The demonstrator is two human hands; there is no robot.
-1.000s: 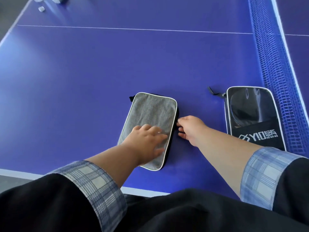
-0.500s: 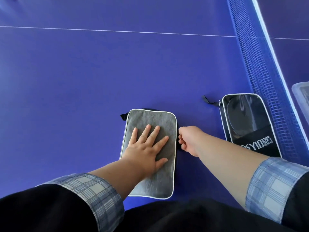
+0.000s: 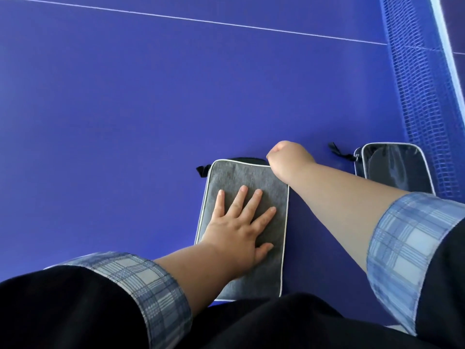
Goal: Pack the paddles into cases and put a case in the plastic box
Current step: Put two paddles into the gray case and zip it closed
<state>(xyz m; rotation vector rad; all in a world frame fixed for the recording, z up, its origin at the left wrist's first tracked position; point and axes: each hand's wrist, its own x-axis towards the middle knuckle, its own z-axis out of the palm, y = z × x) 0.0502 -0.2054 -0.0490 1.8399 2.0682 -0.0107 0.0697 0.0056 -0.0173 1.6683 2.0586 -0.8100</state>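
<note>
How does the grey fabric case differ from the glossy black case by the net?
The grey fabric case is matte and lies under the flat left hand, with the right hand curled at its far corner; the glossy black case is untouched, nearer the net. Both are rectangular with pale piping, flat on the blue table.

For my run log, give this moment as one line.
step: zipping grey case | left hand: pressing it flat | right hand: pinching at its far corner
</note>
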